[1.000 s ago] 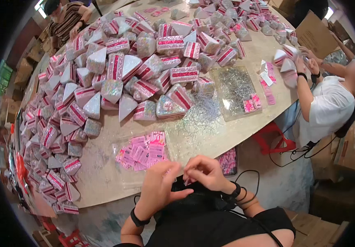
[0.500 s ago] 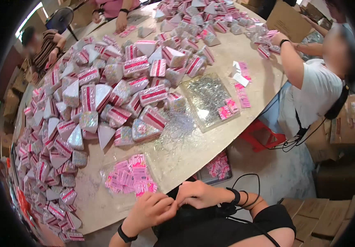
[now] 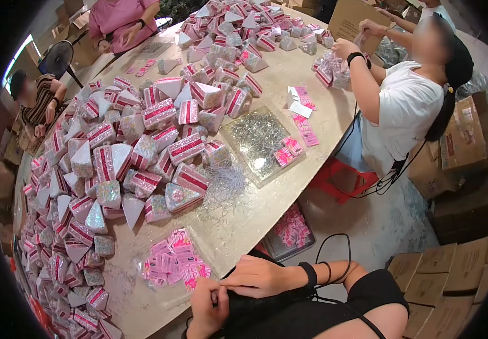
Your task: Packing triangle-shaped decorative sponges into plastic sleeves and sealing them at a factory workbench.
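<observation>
pink cards (image 3: 184, 253) beyond them, left hand (image 3: 207, 308) and right hand (image 3: 262, 278) meet, curled, contents unclear; likely fiddly fingerwork, needing steadiness next.

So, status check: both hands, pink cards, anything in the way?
Left hand curled, right hand against it; anything pinched between them hidden. Pink cards just beyond left hand. Glittery cake-slice shapes heaped farther out, apart from both hands.

Left hand (image 3: 207, 306) curled, right hand (image 3: 260, 277) palm-down — tips seemingly touching, grip partly hidden.
</observation>
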The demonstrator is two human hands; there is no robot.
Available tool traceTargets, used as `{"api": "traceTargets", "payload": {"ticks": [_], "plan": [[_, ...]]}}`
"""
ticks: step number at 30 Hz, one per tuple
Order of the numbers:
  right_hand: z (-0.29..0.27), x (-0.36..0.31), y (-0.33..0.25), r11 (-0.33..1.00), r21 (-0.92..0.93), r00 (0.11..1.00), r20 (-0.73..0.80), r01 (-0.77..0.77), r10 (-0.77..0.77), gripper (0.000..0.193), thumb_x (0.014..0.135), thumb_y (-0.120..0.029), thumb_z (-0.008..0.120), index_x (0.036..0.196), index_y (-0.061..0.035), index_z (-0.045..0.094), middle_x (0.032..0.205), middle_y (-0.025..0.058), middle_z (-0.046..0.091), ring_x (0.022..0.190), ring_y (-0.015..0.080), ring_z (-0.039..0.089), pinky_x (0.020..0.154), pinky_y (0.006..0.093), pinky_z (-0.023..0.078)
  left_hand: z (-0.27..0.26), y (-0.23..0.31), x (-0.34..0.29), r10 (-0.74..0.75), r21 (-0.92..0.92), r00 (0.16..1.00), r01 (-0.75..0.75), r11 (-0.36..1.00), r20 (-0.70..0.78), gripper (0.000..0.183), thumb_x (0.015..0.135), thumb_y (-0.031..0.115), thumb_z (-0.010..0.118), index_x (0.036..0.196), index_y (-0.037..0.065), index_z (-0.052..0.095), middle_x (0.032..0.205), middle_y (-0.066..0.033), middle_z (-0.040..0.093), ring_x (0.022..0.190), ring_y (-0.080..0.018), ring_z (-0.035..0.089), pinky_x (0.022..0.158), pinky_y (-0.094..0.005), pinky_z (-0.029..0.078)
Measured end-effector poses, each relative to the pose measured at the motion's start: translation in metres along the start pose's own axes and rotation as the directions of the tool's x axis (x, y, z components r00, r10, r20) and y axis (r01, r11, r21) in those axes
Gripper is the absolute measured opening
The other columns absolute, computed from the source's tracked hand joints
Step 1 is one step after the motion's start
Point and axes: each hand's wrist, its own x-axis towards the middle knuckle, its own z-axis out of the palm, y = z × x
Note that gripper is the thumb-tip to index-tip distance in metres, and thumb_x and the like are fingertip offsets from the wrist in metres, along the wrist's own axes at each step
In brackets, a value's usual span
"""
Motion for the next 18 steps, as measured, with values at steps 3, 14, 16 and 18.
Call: {"api": "traceTargets", "payload": {"ticks": [3,14,16,18], "plan": [[0.009,0.003,-0.002,0.993,-0.102,0.996,-0.061,0.064,-0.070,0.022,0.080,-0.006,0.071,0.101,-0.0018,0.064,0.082,0.0063,0.061,0.071,0.0239,0.058,0.066,0.0345,0.044,0.004,0.001,-0.009,-0.216,-0.310,0.976,0.195,0.930,-0.034,0.009,0.097,0.006,0.055,0.090,0.004,0.049,0.072,0.0018,0.043,0.060,-0.0049,0.040,0.052,-0.0232,0.031],[-0.055,-0.003,0.029,0.753,-0.643,0.935,-0.336,-0.141,-0.112,0.011,0.072,-0.009,0.072,0.075,-0.0072,0.063,0.069,0.0068,0.059,0.060,0.0259,0.058,0.055,0.0375,0.044,0.009,-0.012,-0.024,-0.290,-0.439,0.946,0.202,0.876,-0.143,0.008,0.100,0.004,0.048,0.092,0.005,0.047,0.082,-0.0018,0.046,0.061,-0.0050,0.042,0.055,-0.0192,0.035],[-0.153,-0.005,0.069,0.544,-0.607,0.703,-0.709,-0.578,-0.044,0.005,0.078,-0.009,0.067,0.078,-0.0058,0.063,0.069,0.0112,0.060,0.061,0.0295,0.057,0.055,0.0403,0.043,0.005,-0.010,-0.026,-0.314,-0.467,0.929,0.193,0.863,-0.196,0.009,0.100,0.002,0.048,0.091,0.004,0.045,0.084,-0.0029,0.045,0.063,-0.0058,0.043,0.056,-0.0198,0.037],[-0.267,-0.022,0.107,0.320,-0.584,0.520,-0.811,-0.746,-0.268,0.014,0.083,-0.015,0.064,0.074,-0.0055,0.059,0.065,0.0134,0.060,0.061,0.0342,0.060,0.055,0.0441,0.044,0.013,-0.014,-0.024,-0.302,-0.489,0.937,0.184,0.853,-0.174,0.009,0.100,0.002,0.047,0.091,0.004,0.045,0.084,-0.0030,0.044,0.063,-0.0059,0.043,0.056,-0.0200,0.037]]}}
